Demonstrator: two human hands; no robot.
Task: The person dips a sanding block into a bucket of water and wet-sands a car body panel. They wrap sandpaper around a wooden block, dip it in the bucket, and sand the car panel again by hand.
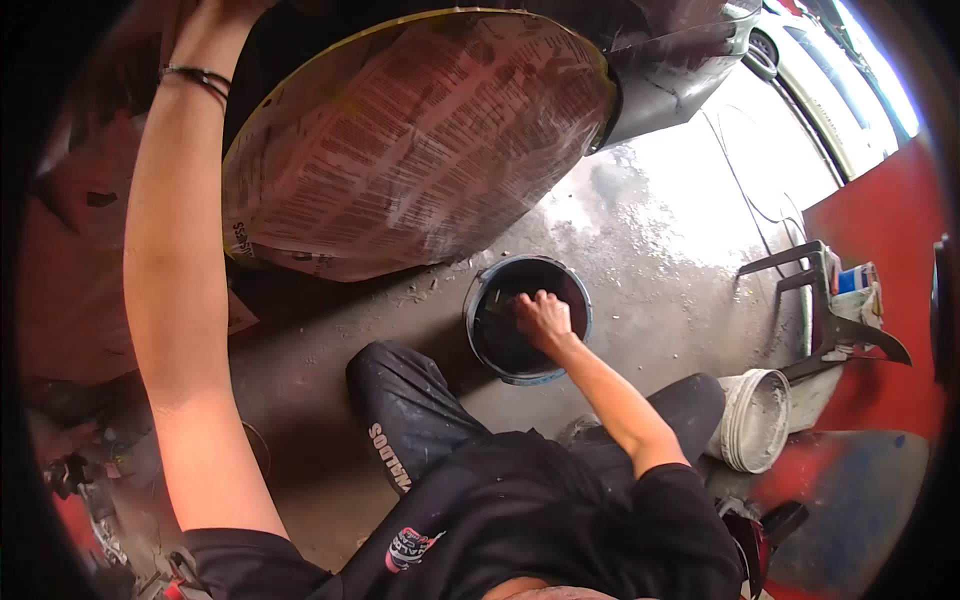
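Note:
My right hand [545, 318] is over the mouth of a dark bucket [475, 345] on the floor, its fingers curled together; what they hold, if anything, is too dark to make out. At the top left, my left arm reaches up to a dark panel beside a large round shape covered in printed masking paper [420, 150] with a yellow edge. Only the back and wrist of my left hand [225, 12] show; its fingers are cut off by the frame's top edge.
A white bucket [752, 420] stands by my right knee. Beyond it is a dark stand [822, 300] near a red panel [890, 230]. Cables [745, 185] lie on the wet-looking floor. A white car [830, 90] is at the upper right.

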